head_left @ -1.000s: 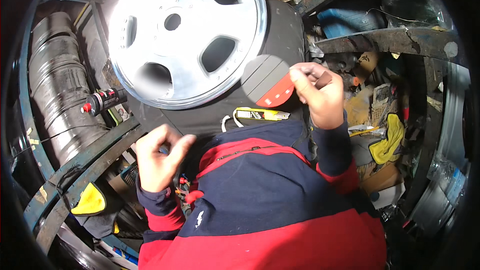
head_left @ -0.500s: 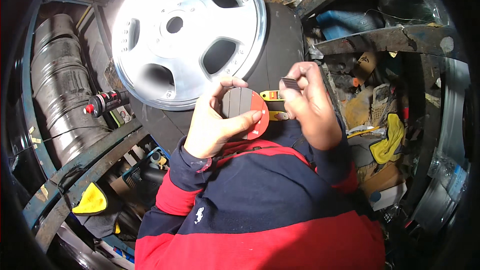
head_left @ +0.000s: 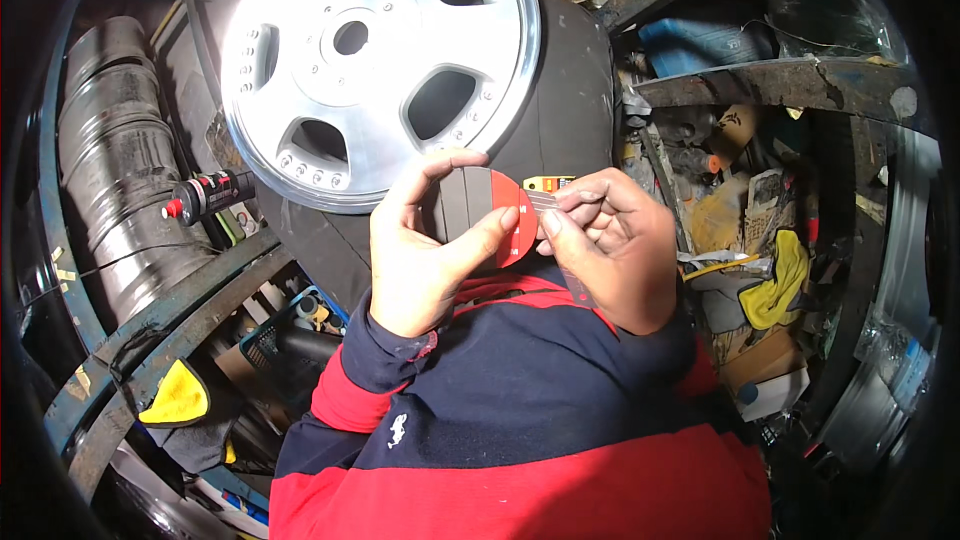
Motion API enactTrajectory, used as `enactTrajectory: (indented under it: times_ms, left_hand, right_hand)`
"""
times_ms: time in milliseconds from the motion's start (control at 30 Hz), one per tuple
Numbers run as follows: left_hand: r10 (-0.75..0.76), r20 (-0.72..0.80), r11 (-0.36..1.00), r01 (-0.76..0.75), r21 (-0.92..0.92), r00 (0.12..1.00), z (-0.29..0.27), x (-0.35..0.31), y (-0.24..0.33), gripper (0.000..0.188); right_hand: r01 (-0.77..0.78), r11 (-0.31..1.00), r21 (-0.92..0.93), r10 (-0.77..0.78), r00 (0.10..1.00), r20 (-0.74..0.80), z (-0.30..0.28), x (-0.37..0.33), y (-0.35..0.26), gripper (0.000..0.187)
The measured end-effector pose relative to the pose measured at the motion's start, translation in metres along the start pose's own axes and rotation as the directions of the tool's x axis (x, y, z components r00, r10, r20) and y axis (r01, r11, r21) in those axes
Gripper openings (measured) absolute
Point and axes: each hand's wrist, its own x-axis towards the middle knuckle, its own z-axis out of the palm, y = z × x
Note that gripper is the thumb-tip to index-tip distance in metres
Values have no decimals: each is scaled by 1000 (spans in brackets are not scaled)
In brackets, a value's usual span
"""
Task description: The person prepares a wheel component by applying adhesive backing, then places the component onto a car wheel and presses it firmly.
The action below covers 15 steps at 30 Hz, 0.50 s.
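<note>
My left hand (head_left: pixel 418 265) is closed round the rim of a flat round disc (head_left: pixel 468 202), its thumb lying across the face. Grey-brown strips cover the disc's left part, and a red section shows along its right. Between the thumb and fingers of my right hand (head_left: pixel 628 258) is a small grey striped piece (head_left: pixel 541 200), its end right at the disc's red edge; whether they touch I cannot tell. Just behind that piece, part of a yellow and red item (head_left: pixel 547 182) shows. A polished silver wheel rim (head_left: pixel 385 80) lies face up beyond my hands.
Under the wheel is a dark padded support (head_left: pixel 570 90). A black bottle with a red cap (head_left: pixel 208 198) stands out at left, by a worn metal cylinder (head_left: pixel 125 155). Yellow-and-grey cloths (head_left: pixel 178 395) hang there and at right (head_left: pixel 778 285). Cluttered shelves flank both sides.
My right hand has brought the small striped piece down and left to the disc's red edge. My left hand keeps its hold on the disc, nearly in place.
</note>
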Motion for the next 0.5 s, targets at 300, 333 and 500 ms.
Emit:
enactTrajectory:
  times_ms: [300, 333, 500]
  left_hand:
    - [63, -12, 998, -63, 10, 998, 1, -1, -2, 45]
    - [64, -12, 998, -64, 10, 998, 1, -1, -3, 45]
    - [75, -12, 997, -74, 21, 997, 0, -2, -3, 45]
  right_hand:
    - [-77, 996, 49, 75, 997, 36, -4, 1, -1, 13]
    - [-74, 996, 50, 72, 997, 37, -4, 1, -1, 13]
    - [-73, 996, 42, 71, 996, 48, -4, 2, 1, 13]
